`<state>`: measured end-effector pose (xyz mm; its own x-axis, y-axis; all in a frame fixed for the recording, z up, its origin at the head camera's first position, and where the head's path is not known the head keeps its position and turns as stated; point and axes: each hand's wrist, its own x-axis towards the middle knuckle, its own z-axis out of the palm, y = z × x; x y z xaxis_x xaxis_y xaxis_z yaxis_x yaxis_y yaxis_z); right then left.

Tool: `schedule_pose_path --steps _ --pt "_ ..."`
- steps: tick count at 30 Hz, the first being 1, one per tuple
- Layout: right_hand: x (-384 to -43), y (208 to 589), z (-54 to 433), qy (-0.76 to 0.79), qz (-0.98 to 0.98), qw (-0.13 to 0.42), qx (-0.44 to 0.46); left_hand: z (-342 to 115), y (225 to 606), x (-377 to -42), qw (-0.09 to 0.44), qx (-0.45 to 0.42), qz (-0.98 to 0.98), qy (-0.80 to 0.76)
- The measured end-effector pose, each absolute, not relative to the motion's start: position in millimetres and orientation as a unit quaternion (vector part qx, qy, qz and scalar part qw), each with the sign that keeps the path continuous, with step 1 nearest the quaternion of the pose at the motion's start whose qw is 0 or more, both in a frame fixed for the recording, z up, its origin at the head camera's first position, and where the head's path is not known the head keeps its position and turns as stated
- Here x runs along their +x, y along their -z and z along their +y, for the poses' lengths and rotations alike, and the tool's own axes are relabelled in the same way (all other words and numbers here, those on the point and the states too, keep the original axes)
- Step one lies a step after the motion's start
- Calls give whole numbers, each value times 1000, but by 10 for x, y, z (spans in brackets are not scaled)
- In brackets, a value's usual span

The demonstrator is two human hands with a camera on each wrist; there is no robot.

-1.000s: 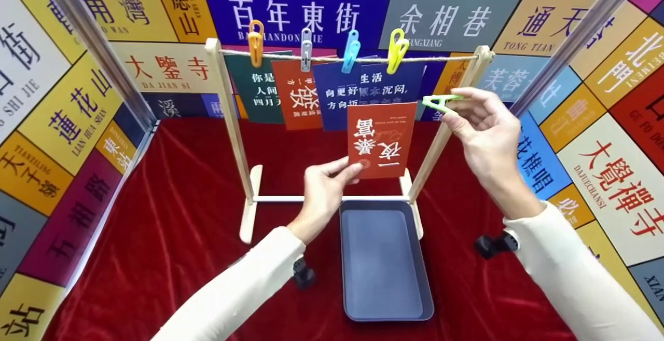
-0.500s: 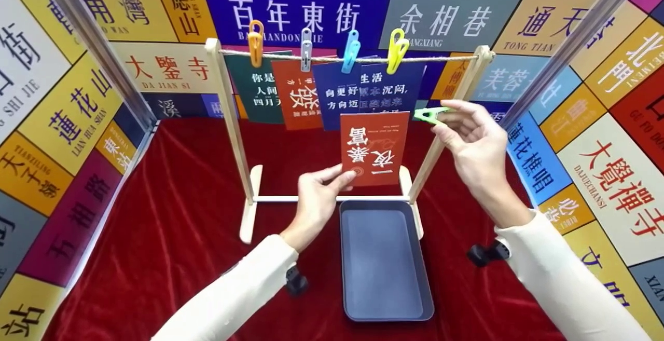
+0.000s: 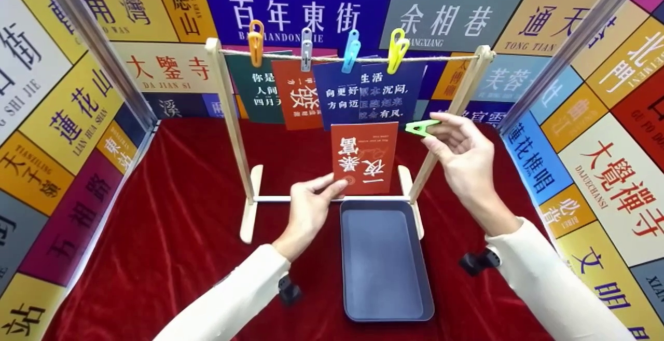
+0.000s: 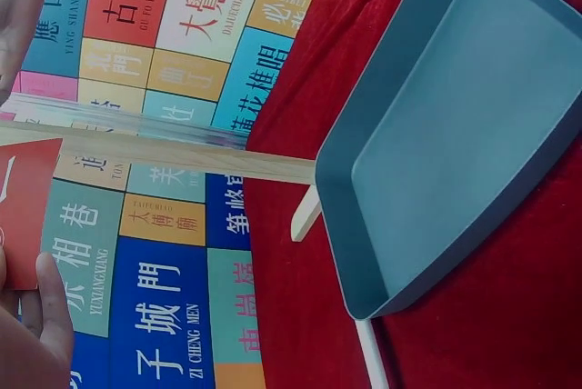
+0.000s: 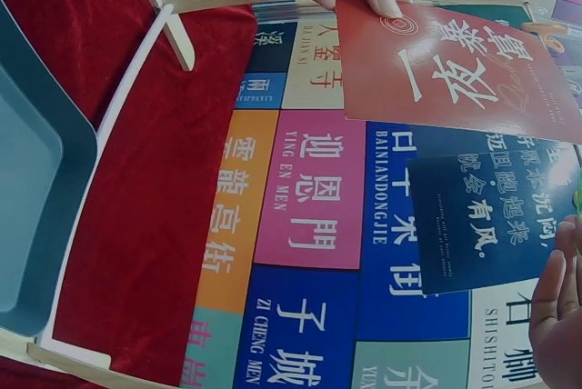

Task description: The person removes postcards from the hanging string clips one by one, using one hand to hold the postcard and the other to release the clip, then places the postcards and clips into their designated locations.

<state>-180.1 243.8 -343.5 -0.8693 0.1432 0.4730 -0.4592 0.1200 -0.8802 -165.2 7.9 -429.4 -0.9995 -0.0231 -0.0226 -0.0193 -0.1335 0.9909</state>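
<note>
My left hand (image 3: 307,208) pinches a red card (image 3: 364,159) with white characters by its lower left corner, holding it upright above the grey tray (image 3: 386,263). A green clothespin (image 3: 419,127) is pinched between the thumb and fingers of my right hand (image 3: 467,162), just right of the card's top edge. Behind them a string (image 3: 436,59) spans a wooden rack. Orange (image 3: 255,44), grey, blue and yellow clothespins (image 3: 397,51) on it hold up green, red and blue cards (image 3: 391,89). In the right wrist view the held card (image 5: 455,71) shows its printed face.
The rack's right post (image 3: 461,97) stands beside my right hand, and its white crossbar (image 3: 290,199) runs low behind the tray. Red velvet cloth (image 3: 171,237) covers the table. Printed panels with street names (image 3: 295,9) enclose the back and sides.
Both hands have come down and a little left, away from the string, with the red card and green clothespin still in them. More of the hung blue card shows.
</note>
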Motion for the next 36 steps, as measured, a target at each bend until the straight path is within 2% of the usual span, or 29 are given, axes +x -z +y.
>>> schedule_pose_path --steps 16,36 --pt "-1776 3630 2378 -655 -717 215 104 2 4454 -1554 -12 42 -686 726" --pt "-1711 3944 2286 -652 -730 190 72 -145 4682 -1487 12 64 -663 745"
